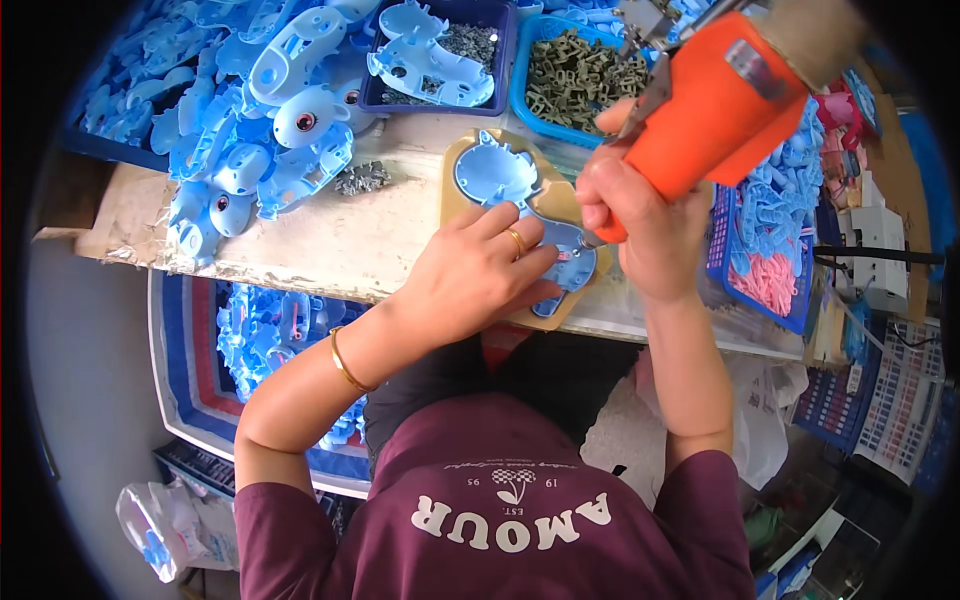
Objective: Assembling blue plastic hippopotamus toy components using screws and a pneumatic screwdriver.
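A light-blue plastic toy shell [492, 172] lies in a tan shaped holder [455, 205] at the front of the bench. My left hand [480, 265], with a ring and bracelet, rests over the shell's middle, its bent fingers holding it in the holder and hiding part of it. In my right hand [645, 215] is an orange electric screwdriver [690, 130], fingers wrapped round its lower body. The tool tilts, and its tip [590, 240] meets the shell's right part, beside my left fingertips.
Blue shells, some with eyes [307, 122], pile up at the left. Behind stand a dark tray [505, 60] of small metal parts and a blue basket [518, 95] of greenish pieces. Loose screws [362, 178] lie on the bench. A basket [718, 240] of blue and pink parts stands right.
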A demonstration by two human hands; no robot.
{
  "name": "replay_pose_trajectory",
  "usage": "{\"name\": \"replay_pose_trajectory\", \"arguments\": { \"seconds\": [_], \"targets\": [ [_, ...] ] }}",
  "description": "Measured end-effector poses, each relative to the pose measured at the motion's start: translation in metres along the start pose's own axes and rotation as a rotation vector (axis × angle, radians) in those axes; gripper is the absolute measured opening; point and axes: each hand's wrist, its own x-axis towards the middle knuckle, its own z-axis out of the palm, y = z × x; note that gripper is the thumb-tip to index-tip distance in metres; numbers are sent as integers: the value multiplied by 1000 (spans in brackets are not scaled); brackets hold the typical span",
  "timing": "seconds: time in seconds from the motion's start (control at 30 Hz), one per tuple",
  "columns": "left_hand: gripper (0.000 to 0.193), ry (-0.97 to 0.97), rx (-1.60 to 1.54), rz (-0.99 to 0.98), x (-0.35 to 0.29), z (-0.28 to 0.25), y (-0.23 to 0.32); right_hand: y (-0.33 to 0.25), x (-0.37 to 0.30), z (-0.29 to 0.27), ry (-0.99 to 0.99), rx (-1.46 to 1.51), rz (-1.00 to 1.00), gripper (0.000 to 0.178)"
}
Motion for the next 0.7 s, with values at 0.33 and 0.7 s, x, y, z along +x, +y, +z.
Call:
{"name": "replay_pose_trajectory", "arguments": {
  "seconds": [0.33, 0.7],
  "targets": [
    [25, -26, 11, -18, -6, 14, 1, 11, -6, 3, 39, 48, -14, 25],
    [23, -37, 12, -24, -5, 13, 3, 20, -16, 7, 150, 19, -56, 15]
  ]
}}
